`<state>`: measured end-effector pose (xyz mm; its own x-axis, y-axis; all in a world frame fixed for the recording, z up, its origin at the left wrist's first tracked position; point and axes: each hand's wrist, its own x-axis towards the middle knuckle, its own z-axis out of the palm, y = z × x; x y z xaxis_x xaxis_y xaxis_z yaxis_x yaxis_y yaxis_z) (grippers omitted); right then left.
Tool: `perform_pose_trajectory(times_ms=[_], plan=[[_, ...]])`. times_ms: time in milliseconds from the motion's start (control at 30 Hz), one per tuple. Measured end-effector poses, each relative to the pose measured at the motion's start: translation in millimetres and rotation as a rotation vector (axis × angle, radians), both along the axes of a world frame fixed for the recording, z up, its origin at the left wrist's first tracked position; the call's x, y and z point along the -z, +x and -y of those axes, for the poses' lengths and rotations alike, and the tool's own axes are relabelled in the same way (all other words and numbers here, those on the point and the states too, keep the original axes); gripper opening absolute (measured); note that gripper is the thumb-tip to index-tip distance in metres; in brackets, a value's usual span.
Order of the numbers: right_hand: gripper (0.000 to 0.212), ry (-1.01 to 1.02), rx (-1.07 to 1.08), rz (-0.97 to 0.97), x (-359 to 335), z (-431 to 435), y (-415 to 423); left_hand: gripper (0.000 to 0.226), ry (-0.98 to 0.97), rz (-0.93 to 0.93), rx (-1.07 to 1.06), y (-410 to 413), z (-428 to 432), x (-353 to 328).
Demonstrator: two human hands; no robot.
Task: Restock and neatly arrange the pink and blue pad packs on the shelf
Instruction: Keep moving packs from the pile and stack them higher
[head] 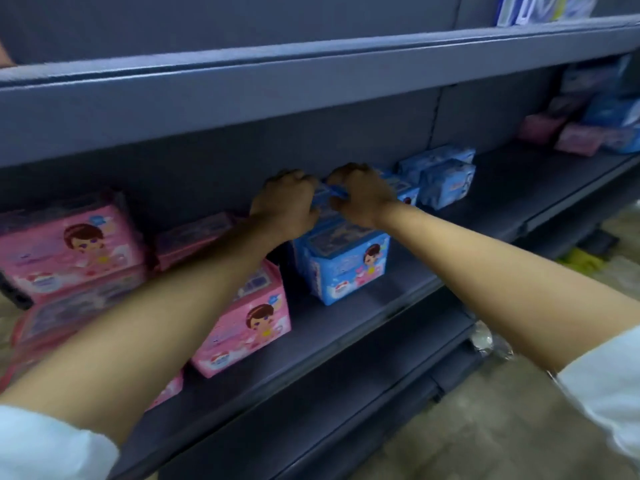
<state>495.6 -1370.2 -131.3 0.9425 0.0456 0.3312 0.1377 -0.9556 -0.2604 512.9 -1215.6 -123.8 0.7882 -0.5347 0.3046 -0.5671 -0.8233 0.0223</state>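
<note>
Leftmost, pink pad packs [69, 247] stacked on the shelf [467, 237]; mid-shelf, left hand [287, 202] and right hand [362, 197], both curled tight on one blue pad pack [330, 195] above a standing blue pack [346, 271]; further right, more blue packs [446, 178] near the back.

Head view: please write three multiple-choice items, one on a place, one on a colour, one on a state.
1. Where is the held pack? A over a standing blue pack B on the floor C on a pink pack
2. Its colour? A pink B blue C green
3. The left hand is: A flat open B hanging idle C curled round the pack
1 A: it hangs over the standing blue pack on the shelf. 2 B: blue wrap shows beside the right hand. 3 C: its fingers bend over it.
</note>
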Motion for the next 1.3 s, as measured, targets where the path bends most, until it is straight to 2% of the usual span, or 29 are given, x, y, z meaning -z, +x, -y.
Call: perform_pose_trajectory(times_ms=[133, 333, 500, 700, 933, 1300], plan=[[0.04, 0.026, 0.059, -0.019, -0.5, 73.0, -13.6, 0.058, 0.002, -0.01, 0.089, 6.1, 77.6, 4.2], [0.032, 0.026, 0.13, -0.039, -1.3, 179.0, -36.1, 0.052, 0.051, -0.01, 0.135, 3.3, 190.5, 7.3], [0.038, 0.028, 0.22, -0.052, 10.9, 259.5, -51.6, 0.049, 0.055, -0.026, 0.21, -1.4, 270.5, 12.3], [0.042, 0.058, 0.32, -0.065, 28.3, 341.5, -75.9, 0.05, 0.038, -0.133, 0.315, -9.1, 356.9, 22.5], [0.04, 0.143, 0.436, -0.079, 45.6, 419.2, -89.1, 0.056, 0.057, -0.164, 0.402, -8.9, 450.9, 37.1], [0.037, 0.282, 0.543, -0.032, 52.7, 531.8, -42.1, 0.047, -0.123, -0.283, 0.459, 37.2, 589.1, 45.4]])
